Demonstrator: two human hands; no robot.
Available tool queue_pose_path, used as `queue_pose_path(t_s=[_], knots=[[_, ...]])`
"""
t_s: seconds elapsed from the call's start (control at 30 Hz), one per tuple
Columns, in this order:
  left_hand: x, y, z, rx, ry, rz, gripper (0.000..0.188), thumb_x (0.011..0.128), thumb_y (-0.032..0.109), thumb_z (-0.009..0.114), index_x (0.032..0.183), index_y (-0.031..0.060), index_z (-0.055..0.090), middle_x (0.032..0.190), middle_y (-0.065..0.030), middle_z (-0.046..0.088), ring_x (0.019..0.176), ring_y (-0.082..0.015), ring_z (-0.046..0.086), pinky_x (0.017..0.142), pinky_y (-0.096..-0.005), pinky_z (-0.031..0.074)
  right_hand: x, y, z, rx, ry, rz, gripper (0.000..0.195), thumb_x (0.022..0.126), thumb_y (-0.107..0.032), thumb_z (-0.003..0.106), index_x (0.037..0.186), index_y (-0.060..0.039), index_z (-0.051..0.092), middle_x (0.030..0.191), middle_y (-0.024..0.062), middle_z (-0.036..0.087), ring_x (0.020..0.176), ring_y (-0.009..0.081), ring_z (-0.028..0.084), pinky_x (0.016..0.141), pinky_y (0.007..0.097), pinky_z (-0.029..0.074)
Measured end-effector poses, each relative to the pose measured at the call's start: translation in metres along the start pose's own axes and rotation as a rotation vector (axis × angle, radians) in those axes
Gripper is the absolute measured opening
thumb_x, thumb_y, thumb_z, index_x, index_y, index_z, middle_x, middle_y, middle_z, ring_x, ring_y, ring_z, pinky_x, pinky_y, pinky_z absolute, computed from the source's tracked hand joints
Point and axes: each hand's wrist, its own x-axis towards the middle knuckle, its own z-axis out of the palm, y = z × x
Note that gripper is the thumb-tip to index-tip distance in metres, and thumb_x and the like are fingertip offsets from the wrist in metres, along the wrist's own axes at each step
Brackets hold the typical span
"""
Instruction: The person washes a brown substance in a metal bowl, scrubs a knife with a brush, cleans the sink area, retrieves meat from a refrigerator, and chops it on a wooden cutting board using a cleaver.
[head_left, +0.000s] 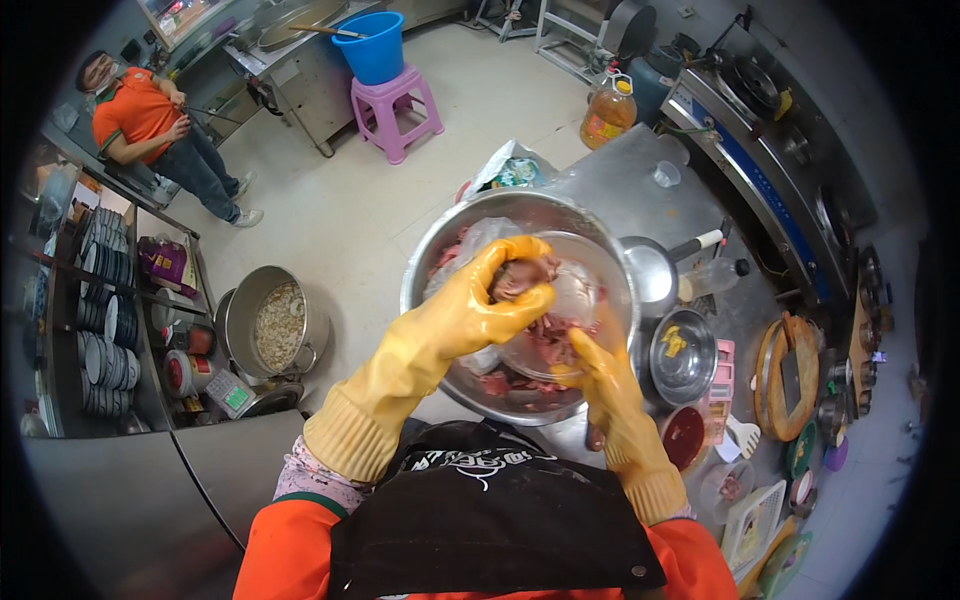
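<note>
Both my hands wear wet yellow rubber gloves. My left hand (480, 300) is curled round a lump of raw meat (523, 277), above a large steel basin (421, 247). My right hand (600, 367) holds the lower right rim of a clear plastic bowl (615, 274) inside that basin. Pieces of red raw meat (553, 341) lie in the bowl. Around and under it in the basin are more raw meat (499, 384) and a clear plastic bag (487, 231).
Right of the basin are a frying pan (651, 274), a steel bowl (694, 382), a dark red bowl (684, 435) and a round wooden board (806, 375). A large pot (232, 337) stands at left. A person (146, 120) stands upper left, near a pink stool (397, 97).
</note>
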Motion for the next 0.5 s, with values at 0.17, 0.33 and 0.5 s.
queue_pose_path(t_s=[0.17, 0.33, 0.5], knots=[[-0.054, 0.008, -0.114, 0.471, 0.081, 0.038, 0.049, 0.1, 0.007, 0.06, 0.147, 0.0077, 0.048, 0.128, -0.0104, 0.061, 0.108, -0.0137, 0.061, 0.088, -0.0282, 0.054, 0.018, 0.04, 0.139, 0.072, -0.175, 0.272, 0.064, 0.096, -0.009, 0.059, 0.155, -0.0112, 0.034, 0.141, 0.0145, 0.054, 0.116, 0.0304, 0.063, 0.083, 0.0458, 0.06], [-0.107, 0.032, -0.256, 0.3, 0.375, 0.051, 0.042, 0.104, 0.011, 0.055, 0.145, 0.0073, 0.051, 0.128, -0.0101, 0.063, 0.1, -0.0141, 0.064, 0.084, -0.028, 0.054, 0.053, 0.096, 0.255, -0.003, -0.225, 0.425, 0.053, 0.097, -0.008, 0.051, 0.149, -0.0108, 0.042, 0.137, 0.0123, 0.059, 0.119, 0.0297, 0.063, 0.091, 0.047, 0.057], [-0.091, 0.038, -0.336, 0.845, 0.162, -0.158, 0.039, 0.097, 0.02, 0.067, 0.133, 0.0083, 0.06, 0.119, -0.0138, 0.067, 0.102, -0.0267, 0.068, 0.085, -0.0356, 0.055, 0.074, 0.096, 0.357, 0.08, -0.264, 0.359, 0.069, 0.09, 0.002, 0.055, 0.154, -0.011, 0.033, 0.137, 0.0139, 0.056, 0.113, 0.0286, 0.063, 0.094, 0.0428, 0.056]])
